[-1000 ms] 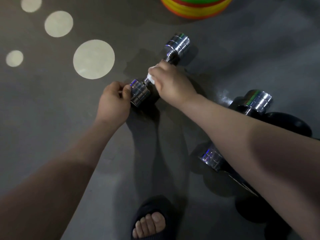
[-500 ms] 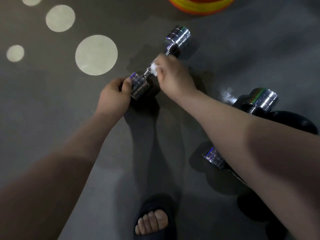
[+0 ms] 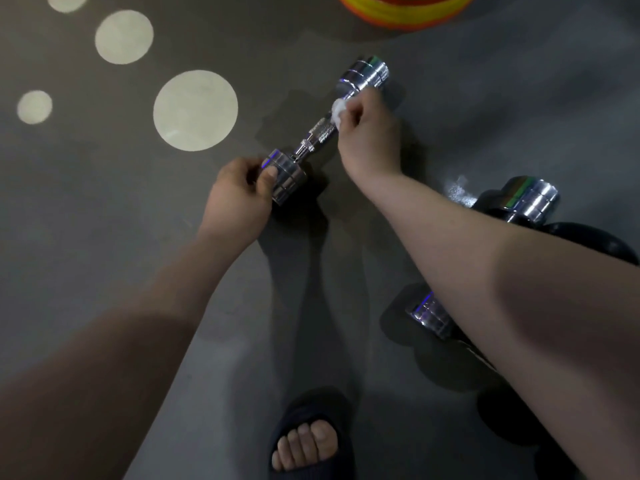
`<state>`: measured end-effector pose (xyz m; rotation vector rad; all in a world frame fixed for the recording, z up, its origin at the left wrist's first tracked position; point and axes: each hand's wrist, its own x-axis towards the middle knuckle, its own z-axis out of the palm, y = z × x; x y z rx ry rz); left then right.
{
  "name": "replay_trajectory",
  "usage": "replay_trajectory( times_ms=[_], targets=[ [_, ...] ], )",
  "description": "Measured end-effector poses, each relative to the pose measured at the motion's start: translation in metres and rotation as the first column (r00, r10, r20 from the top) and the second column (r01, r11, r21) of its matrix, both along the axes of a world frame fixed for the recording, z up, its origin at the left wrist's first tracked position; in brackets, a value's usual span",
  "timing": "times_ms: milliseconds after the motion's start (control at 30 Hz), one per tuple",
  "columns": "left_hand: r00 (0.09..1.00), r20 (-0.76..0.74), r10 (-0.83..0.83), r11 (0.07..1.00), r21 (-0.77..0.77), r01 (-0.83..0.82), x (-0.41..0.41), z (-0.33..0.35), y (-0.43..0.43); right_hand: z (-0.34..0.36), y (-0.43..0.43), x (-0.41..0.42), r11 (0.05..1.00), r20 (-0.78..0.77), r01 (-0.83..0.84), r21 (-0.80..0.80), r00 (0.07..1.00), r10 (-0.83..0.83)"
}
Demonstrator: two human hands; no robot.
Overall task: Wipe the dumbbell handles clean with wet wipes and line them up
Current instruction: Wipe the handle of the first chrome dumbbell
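One dumbbell (image 3: pixel 320 133) (slanting away rightward), left fingers (image 3: pixel 268 176) gripping it, right fingers (image 3: pixel 355 114) pinching wipe (image 3: pixel 337 110)

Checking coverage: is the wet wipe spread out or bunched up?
Bunched up: the wet wipe is a white wad pinched by the right hand against the handle.

My left hand (image 3: pixel 239 199) grips the near head of a chrome dumbbell (image 3: pixel 318 133) lying on the floor (image 3: pixel 104 237). My right hand (image 3: pixel 367 133) pinches a white wipe (image 3: pixel 338 110) against the handle's far end. A second dumbbell (image 3: pixel 530 199) lies partly under my right forearm, and my slippered foot (image 3: pixel 308 441) shows below.
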<state>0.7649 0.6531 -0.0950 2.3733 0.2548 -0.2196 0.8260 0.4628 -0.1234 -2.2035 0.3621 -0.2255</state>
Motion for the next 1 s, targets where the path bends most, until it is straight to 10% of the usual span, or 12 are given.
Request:
replay_trajectory(
  times_ms=[267,667,867,1000],
  targets=[
    [0.999,0.042,0.023,0.999,-0.026,-0.022,-0.007,-0.004,-0.003,-0.005,0.008,-0.033,0.961,0.098,-0.235,-0.145,0.963,0.251],
    [0.986,0.153,-0.060,0.997,-0.047,0.068,-0.022,-0.006,-0.009,0.008,0.003,-0.020,0.993,0.063,0.022,-0.118,0.998,-0.015],
    [0.971,0.213,-0.106,0.994,0.007,0.107,-0.023,-0.006,-0.009,0.006,0.006,-0.049,0.877,0.142,-0.428,-0.217,0.875,0.462],
    [0.965,0.226,-0.136,0.991,0.031,0.132,-0.026,-0.004,-0.011,0.013,-0.012,-0.021,0.906,0.038,-0.306,-0.291,0.943,0.331]
  ],
)
